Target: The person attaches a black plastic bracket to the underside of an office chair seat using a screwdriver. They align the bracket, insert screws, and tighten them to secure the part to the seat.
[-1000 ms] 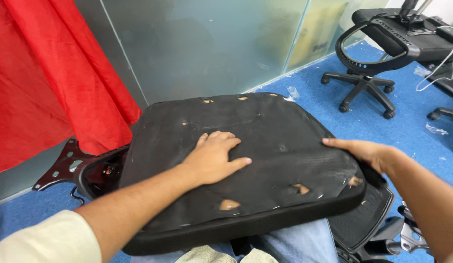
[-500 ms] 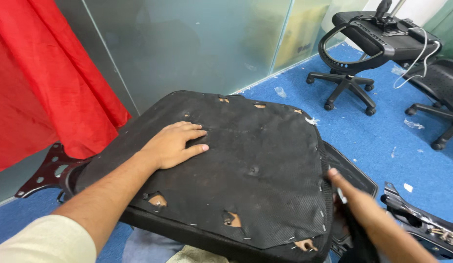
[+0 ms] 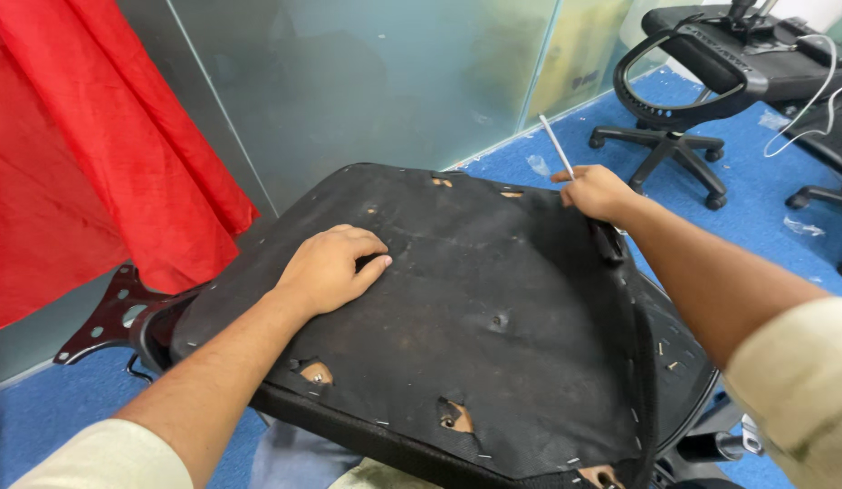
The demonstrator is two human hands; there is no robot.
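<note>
A black chair seat cushion (image 3: 475, 299) lies upside down in front of me, its fabric underside torn in several spots with wood showing through. My left hand (image 3: 330, 267) rests flat on the left part of it, fingers curled slightly. My right hand (image 3: 598, 192) is at the cushion's far right edge and grips a thin white stick-like tool (image 3: 557, 145) that points up and away. A black mesh chair part (image 3: 674, 362) sits under the cushion's right side.
A red cloth (image 3: 86, 154) hangs at the left against a frosted glass wall (image 3: 376, 81). A black metal bracket (image 3: 109, 312) sticks out at the left. Black office chairs (image 3: 702, 81) stand on the blue carpet (image 3: 765, 190) at the right.
My right hand has moved from the cushion's near right edge up to its far right edge and now holds a thin white tool. The cushion has turned a little. My left hand stays pressed on it.
</note>
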